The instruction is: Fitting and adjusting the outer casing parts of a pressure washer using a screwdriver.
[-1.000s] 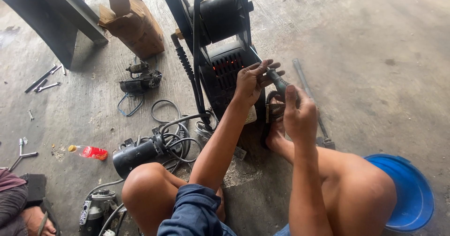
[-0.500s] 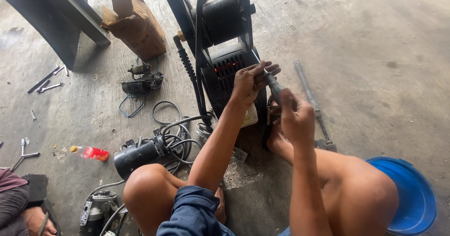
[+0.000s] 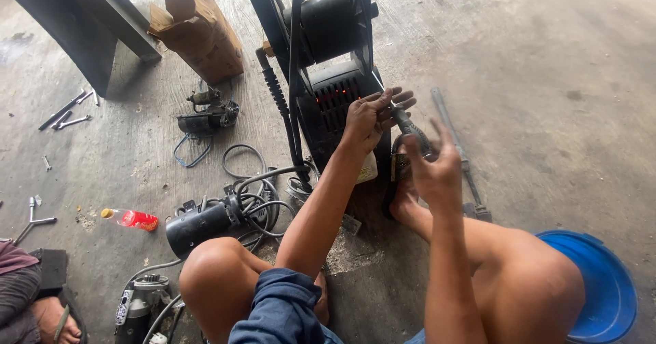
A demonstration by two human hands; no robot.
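- The left hand is raised in front of the black machine, its fingers curled together around the upper end of a slim screwdriver-like tool.
- The right hand sits just near of the left, its fingers spread apart and loose; the tool's grey handle touches the palm side, but I cannot tell whether it is gripped.
- The tool slants from far left to near right between the two hands, just in front of the machine's vented face.
- On the concrete floor left of the knees lie a black motor with coiled cables and a small red bottle.
- A cardboard box stands at far left, and a blue bucket at near right.
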